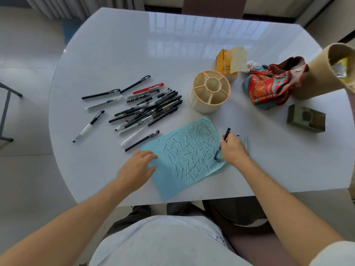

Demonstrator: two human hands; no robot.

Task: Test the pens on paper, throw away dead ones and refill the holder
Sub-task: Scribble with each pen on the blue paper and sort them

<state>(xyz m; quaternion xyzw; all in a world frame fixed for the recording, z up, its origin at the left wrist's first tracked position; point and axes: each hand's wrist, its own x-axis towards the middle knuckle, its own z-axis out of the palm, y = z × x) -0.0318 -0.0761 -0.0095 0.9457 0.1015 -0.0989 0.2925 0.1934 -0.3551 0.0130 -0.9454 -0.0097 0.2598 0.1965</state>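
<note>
The left hand [136, 167] lies flat, fingers spread, on the near-left corner of the light blue paper [184, 156], holding nothing. The right hand [233, 148] is closed around a black pen [226, 134]; the pen's upper end points away from the person, and its tip meets the right edge of the paper, where the picture is blurred. The paper rests on the white table [134, 54] near its front edge and is covered with short black strokes and a few red ones. Two or three thin pens [245, 141] lie on the table just beyond the right hand. To the left of the paper and farther out, a pile of pens [151, 107] is heaped, mostly black, with one red pen [148, 88] at its far edge and several single pens scattered to its left. Beyond the paper stands the beige pen holder [209, 92], upright, its compartments empty. A yellow tissue pack [228, 61] stands behind the holder.
</note>
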